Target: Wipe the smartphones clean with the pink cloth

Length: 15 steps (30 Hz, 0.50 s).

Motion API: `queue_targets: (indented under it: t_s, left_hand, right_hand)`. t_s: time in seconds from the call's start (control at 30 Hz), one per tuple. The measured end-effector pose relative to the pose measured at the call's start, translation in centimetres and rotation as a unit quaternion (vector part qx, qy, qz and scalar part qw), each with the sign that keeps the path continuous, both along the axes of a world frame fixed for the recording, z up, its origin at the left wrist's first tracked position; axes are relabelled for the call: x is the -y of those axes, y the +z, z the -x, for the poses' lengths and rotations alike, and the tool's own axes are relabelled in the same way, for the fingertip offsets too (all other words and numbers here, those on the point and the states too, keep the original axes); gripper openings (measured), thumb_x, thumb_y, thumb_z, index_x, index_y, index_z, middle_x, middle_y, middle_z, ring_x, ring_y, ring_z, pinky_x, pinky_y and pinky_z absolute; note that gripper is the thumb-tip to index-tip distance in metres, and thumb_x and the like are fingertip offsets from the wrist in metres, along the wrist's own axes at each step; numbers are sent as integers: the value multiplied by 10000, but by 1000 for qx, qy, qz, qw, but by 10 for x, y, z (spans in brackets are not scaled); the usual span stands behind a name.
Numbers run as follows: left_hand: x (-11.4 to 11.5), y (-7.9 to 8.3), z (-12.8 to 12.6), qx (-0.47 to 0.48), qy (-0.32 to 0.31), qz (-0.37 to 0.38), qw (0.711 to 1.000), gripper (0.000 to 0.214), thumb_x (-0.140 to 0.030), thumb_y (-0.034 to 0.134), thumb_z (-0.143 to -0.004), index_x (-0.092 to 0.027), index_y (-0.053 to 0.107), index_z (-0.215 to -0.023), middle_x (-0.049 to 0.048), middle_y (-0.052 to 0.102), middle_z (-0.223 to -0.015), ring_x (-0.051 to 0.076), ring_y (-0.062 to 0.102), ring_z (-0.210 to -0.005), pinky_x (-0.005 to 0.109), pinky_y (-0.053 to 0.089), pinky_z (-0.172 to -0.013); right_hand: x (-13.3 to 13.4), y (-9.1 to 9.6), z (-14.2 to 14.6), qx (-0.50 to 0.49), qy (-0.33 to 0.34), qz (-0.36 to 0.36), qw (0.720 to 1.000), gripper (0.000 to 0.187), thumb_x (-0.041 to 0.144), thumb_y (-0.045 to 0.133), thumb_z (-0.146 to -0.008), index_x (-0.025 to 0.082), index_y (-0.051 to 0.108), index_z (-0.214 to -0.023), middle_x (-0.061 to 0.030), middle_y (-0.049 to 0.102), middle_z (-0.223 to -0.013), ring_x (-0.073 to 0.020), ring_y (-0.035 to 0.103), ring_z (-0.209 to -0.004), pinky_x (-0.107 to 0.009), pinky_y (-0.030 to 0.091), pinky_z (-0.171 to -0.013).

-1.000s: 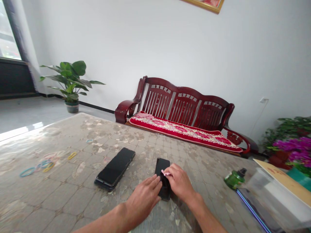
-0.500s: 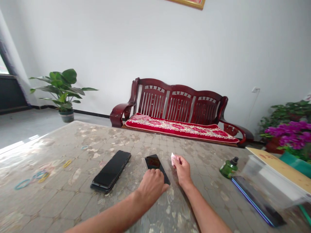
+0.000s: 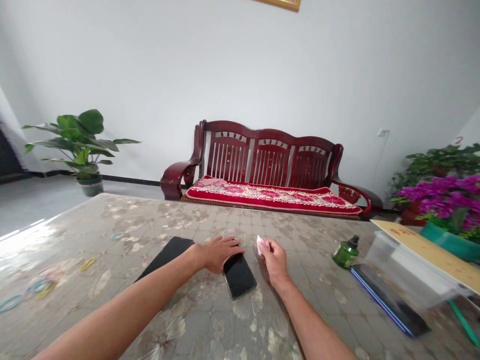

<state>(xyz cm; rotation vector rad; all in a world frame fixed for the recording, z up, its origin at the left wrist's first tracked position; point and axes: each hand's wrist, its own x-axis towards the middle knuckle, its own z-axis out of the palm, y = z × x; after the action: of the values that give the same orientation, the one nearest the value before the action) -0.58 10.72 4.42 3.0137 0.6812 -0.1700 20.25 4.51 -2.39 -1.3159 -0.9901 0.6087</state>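
Note:
A small black phone (image 3: pixel 239 275) lies screen up on the patterned table (image 3: pixel 112 260). My left hand (image 3: pixel 217 251) rests on its far end, fingers stretched flat along the top edge. Just right of the phone, my right hand (image 3: pixel 273 257) is pinched shut on a small pink-white wipe (image 3: pixel 260 243), held a little above the table. A second, larger black phone (image 3: pixel 167 252) lies to the left, partly hidden behind my left forearm.
A green bottle (image 3: pixel 345 252) and a dark tablet (image 3: pixel 386 300) lie at the right beside a clear plastic box (image 3: pixel 412 265). Coloured rubber bands (image 3: pixel 41 286) are scattered at the left. A red wooden bench (image 3: pixel 266 175) and potted plants stand beyond the table.
My right hand lifted the wipe off the small phone and moved right. My left hand slid from the phone's near end to its far end. The view swung rightwards.

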Motion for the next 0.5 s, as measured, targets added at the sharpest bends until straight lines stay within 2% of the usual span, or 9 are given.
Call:
queue_targets:
  t_s: [0.07, 0.23, 0.37, 0.43, 0.5]
  left_hand:
    - [0, 0, -1, 7, 16, 6, 1000, 736, -155, 715, -676, -283, 531, -1377, 81, 522, -1440, 316, 449, -1332, 421, 377, -1085]
    - [7, 6, 5, 3, 115, 18, 993, 687, -226, 722, -623, -277, 595, -1297, 95, 605, -1261, 317, 591, -1121, 423, 468, -981]
    - [27, 5, 13, 13, 188, -9, 982, 596, -277, 644, -711, -172, 589, -1295, 164, 601, -1196, 347, 588, -1102, 459, 500, -915]
    - [41, 2, 14, 20, 227, -26, 973, 555, -316, 606, -773, -100, 581, -1284, 204, 595, -1181, 369, 571, -1120, 470, 501, -903]
    - [58, -2, 14, 28, 261, -40, 964, 521, -347, 588, -817, -78, 584, -1263, 213, 593, -1187, 370, 562, -1127, 466, 495, -909]
  right_hand:
    - [-1, -2, 0, -7, 0, -2, 1000, 340, 479, 656, -714, 147, 681, -779, 22, 561, -605, -134, 476, -578, -233, 377, -553]
    - [-3, -4, -1, -38, -5, -9, 999, 338, 467, 671, -694, 144, 681, -792, 28, 562, -596, -126, 471, -558, -226, 374, -532]
    - [-2, -1, 0, -40, -9, -9, 999, 344, 477, 676, -686, 151, 681, -795, 31, 563, -589, -125, 471, -539, -223, 374, -508]
    - [0, 1, 1, -42, -7, -3, 999, 355, 482, 677, -683, 150, 686, -809, 29, 568, -590, -126, 473, -531, -225, 377, -503]
    - [1, 2, 1, -40, -3, 4, 999, 366, 485, 677, -685, 148, 693, -826, 27, 571, -590, -127, 473, -522, -228, 380, -499]
